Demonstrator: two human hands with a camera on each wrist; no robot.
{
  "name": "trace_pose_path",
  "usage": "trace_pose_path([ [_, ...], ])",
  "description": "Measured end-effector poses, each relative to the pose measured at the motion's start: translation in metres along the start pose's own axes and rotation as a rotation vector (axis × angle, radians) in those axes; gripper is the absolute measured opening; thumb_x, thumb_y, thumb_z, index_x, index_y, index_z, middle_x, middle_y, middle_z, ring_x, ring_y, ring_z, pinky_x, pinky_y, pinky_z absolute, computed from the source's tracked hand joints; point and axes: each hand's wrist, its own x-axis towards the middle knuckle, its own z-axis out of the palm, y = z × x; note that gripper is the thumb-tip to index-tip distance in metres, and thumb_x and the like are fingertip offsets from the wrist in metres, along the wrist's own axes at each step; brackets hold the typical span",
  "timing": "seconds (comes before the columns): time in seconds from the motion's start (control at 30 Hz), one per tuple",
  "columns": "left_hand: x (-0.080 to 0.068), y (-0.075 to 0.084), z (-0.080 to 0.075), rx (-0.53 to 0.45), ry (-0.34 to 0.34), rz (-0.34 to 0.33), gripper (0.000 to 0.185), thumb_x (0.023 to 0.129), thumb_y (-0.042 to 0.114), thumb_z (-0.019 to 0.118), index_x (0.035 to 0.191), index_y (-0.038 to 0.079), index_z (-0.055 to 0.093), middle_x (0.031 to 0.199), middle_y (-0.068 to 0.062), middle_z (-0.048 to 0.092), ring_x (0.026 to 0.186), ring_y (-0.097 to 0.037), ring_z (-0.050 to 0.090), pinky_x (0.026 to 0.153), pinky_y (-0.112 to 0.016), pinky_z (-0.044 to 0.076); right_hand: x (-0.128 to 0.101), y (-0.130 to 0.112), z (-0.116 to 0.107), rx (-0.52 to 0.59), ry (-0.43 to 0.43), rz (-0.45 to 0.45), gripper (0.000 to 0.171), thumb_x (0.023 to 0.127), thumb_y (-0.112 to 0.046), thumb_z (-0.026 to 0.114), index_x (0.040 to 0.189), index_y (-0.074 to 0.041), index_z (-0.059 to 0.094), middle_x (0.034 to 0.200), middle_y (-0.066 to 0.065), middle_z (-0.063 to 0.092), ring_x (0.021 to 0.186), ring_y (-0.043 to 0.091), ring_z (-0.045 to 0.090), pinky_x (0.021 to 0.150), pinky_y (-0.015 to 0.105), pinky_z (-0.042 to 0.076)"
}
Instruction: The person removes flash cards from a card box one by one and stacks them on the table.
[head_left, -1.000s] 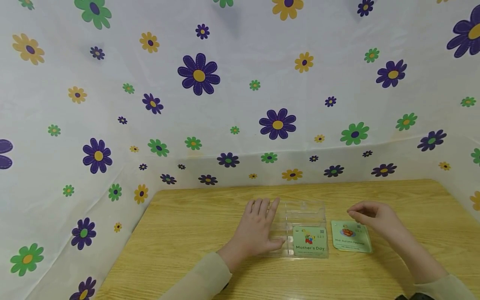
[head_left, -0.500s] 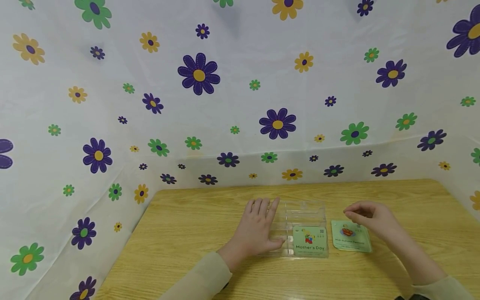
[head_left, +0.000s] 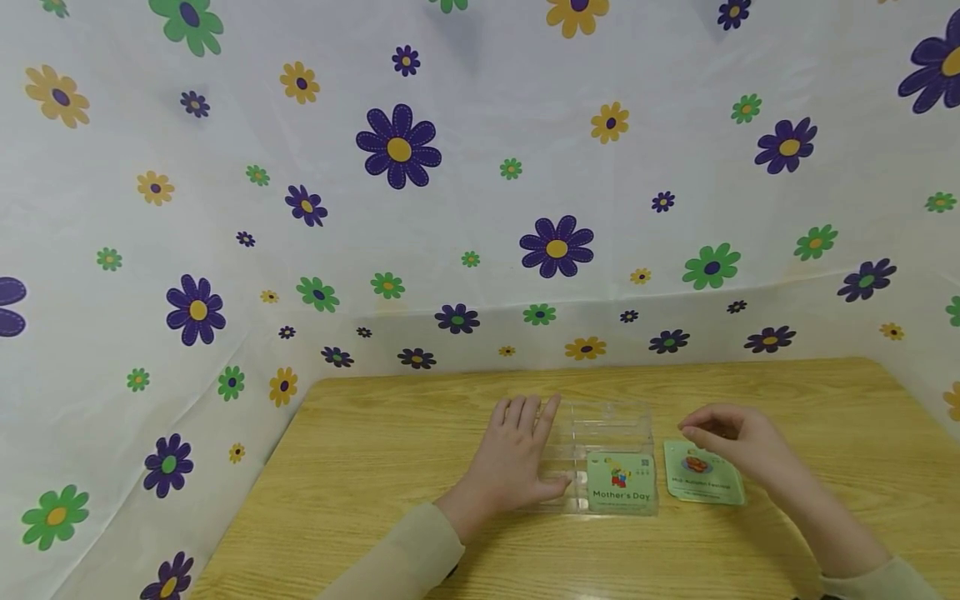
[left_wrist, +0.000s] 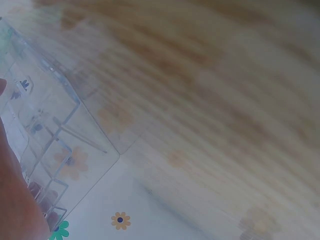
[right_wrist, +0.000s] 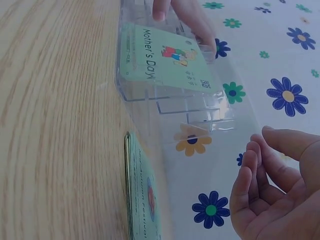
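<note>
My left hand [head_left: 536,450] lies flat on the wooden table [head_left: 390,433], its straight fingers against the left side of a clear plastic card holder [head_left: 609,429]. A green "Mother's Day" card [head_left: 620,483] stands in the holder's front slot. To the right of it a small stack of green cards [head_left: 705,485] lies on the table. My right hand [head_left: 708,433] hovers just above that stack, fingers loosely curled and empty. The right wrist view shows the same empty right hand [right_wrist: 270,190], the stack's edge [right_wrist: 140,205] and the holder [right_wrist: 200,107]. The left wrist view shows the holder's slots [left_wrist: 45,135].
A white sheet printed with purple, green and yellow flowers [head_left: 397,150] walls in the table at the back and on both sides. The table's left edge [head_left: 255,492] runs close to the sheet.
My right hand has drifted slightly to the left above the card stack. The left hand, the holder and the cards have stayed in place.
</note>
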Motion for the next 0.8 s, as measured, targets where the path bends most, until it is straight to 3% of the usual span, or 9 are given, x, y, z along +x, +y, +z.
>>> trace_pose_path([
  [0.53,0.001,0.000,0.001,0.008,-0.019,0.000,0.113,0.088,0.084,0.051,0.170,0.011,0.021,0.141,-0.007,0.049,0.132,-0.025,0.049,0.117,-0.047,0.038,-0.002,-0.005,0.007,0.044,-0.033,-0.013,0.027,0.103,-0.017,0.070,0.118,0.005,0.073,0.111,0.014,0.076,0.086,0.009,0.067,0.076,0.027,0.057],
  [0.8,0.001,0.000,0.001,0.000,-0.022,-0.003,0.113,0.088,0.083,0.052,0.170,0.012,0.021,0.142,-0.007,0.049,0.131,-0.024,0.049,0.117,-0.047,0.038,-0.002,-0.005,0.011,0.089,-0.081,-0.003,0.029,0.103,-0.015,0.069,0.120,0.008,0.071,0.091,0.008,0.071,0.074,0.015,0.062,0.069,0.030,0.056],
])
